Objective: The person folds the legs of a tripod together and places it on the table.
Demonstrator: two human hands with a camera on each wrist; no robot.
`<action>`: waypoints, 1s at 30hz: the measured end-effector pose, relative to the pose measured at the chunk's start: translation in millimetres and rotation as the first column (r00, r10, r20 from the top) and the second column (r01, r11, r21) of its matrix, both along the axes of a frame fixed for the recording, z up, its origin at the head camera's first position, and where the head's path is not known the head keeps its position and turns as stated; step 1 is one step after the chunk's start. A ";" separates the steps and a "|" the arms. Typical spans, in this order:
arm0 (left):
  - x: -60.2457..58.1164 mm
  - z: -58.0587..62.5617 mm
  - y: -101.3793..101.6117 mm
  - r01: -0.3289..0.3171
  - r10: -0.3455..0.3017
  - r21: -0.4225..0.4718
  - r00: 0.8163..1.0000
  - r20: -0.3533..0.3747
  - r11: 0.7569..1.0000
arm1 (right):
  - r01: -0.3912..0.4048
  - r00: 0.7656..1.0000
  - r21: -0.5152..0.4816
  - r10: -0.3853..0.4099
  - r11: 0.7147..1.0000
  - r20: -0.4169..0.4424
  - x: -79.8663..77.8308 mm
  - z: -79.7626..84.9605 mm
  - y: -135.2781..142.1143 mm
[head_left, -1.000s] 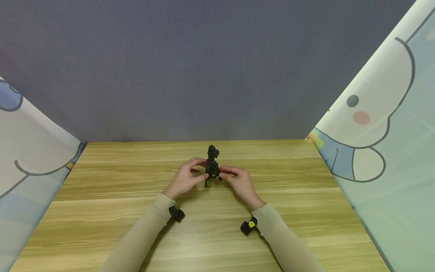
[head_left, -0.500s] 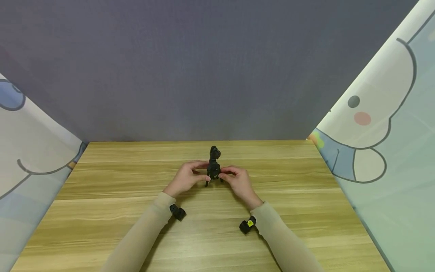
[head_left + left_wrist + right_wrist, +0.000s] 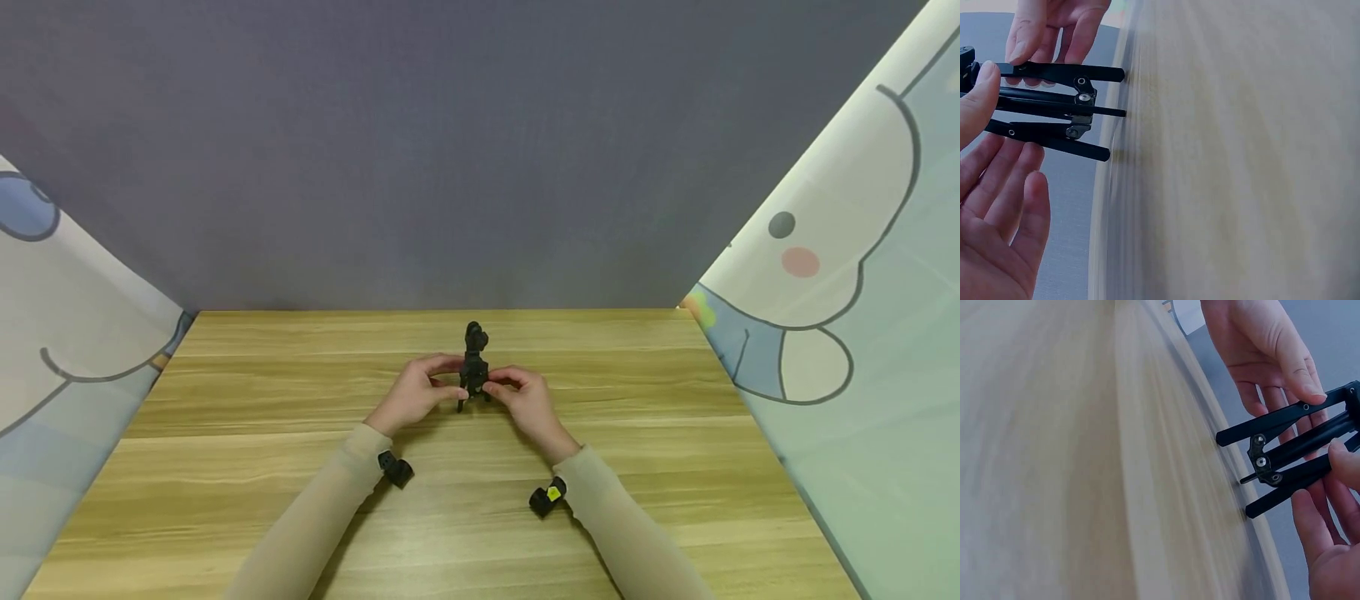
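Observation:
A small black tripod [image 3: 474,367] stands upright between my hands, its legs pointing down at the wooden table. From the left side, my left hand [image 3: 417,392] holds it with thumb and fingers around one leg. My right hand [image 3: 523,404] pinches the leg on the other side. In the left wrist view, the tripod legs [image 3: 1094,149] are only slightly spread, and metal hinge brackets [image 3: 1084,98] join them to the centre column. The right wrist view shows the leg tips close to the tabletop; whether they touch it is hard to tell. The upper tripod falls outside both wrist views.
The wood-grain table [image 3: 465,517] reaches back to a grey upright panel [image 3: 435,167]. Cartoon-printed sheets [image 3: 817,333] flank it on the left and right. A small black camera is strapped to each sleeved wrist.
My left hand has shifted slightly to the right, along with the tripod. The tripod's visible legs appear a little closer together. My right hand has barely moved.

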State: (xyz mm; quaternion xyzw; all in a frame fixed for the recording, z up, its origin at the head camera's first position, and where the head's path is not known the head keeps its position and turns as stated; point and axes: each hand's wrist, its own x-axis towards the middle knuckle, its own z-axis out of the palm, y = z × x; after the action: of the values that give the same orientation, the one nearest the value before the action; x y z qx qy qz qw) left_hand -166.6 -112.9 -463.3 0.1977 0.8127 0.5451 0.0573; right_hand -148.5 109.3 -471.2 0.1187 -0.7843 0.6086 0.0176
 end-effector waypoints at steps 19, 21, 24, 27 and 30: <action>2.2 47.8 6.9 0.044 -0.023 0.161 0.991 -0.129 0.986 | -0.019 0.999 0.043 0.018 0.999 0.028 -1.6 -16.0 -1.0; 2.4 54.0 7.8 0.051 -0.029 0.174 0.991 -0.131 0.983 | -0.014 0.999 0.042 0.013 0.999 0.032 -1.6 -16.0 -2.2; 3.8 61.8 9.6 0.052 -0.029 0.181 0.991 -0.130 0.982 | -0.009 0.999 0.049 0.007 0.999 0.031 -1.4 -14.8 -4.2; 6.3 68.8 12.9 0.032 -0.008 0.176 0.991 -0.133 0.984 | 0.004 0.999 0.081 -0.008 0.997 0.038 -1.6 -13.3 -6.0; 11.9 79.0 16.9 -0.001 0.026 0.177 0.990 -0.140 0.984 | 0.018 0.999 0.114 -0.023 0.993 0.042 -1.7 -11.8 -7.4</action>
State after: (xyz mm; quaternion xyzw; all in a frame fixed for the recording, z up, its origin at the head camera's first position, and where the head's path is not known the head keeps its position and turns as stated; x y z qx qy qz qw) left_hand -154.7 -96.0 -384.3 0.2348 0.7647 0.5997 -0.0222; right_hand -150.2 101.9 -483.0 0.0982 -0.8190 0.5654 0.0000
